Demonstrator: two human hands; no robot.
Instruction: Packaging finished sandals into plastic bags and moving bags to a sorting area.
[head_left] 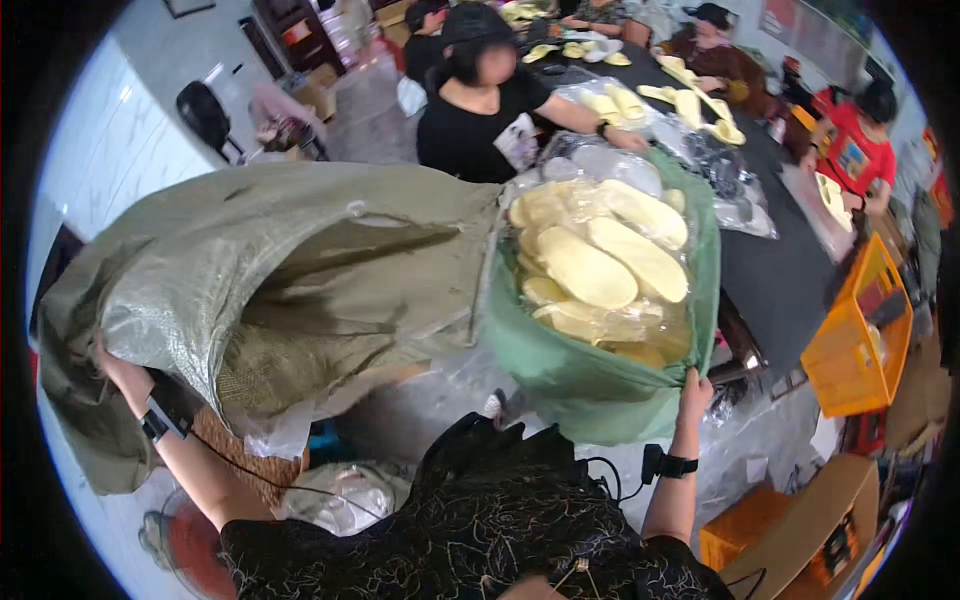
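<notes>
My right hand [696, 390] is closed on the rim of a green woven sack [600, 400]. The sack gapes upward, full of pale yellow slippers [590, 268] in clear plastic bags. Out to the left, my left hand [112, 362] grips the edge of a large olive-grey sack [190, 230], and its fingers are partly hidden by the folds. That olive sack is spread wide, its mouth facing me and its shadowed inside showing. Its right edge touches the green sack.
Across from me a person in black [480, 110] reaches toward the green sack. A long dark table [770, 270] carries more slippers and plastic bags, with several people around it. An orange crate [850, 345] and a cardboard box [810, 510] stand at right.
</notes>
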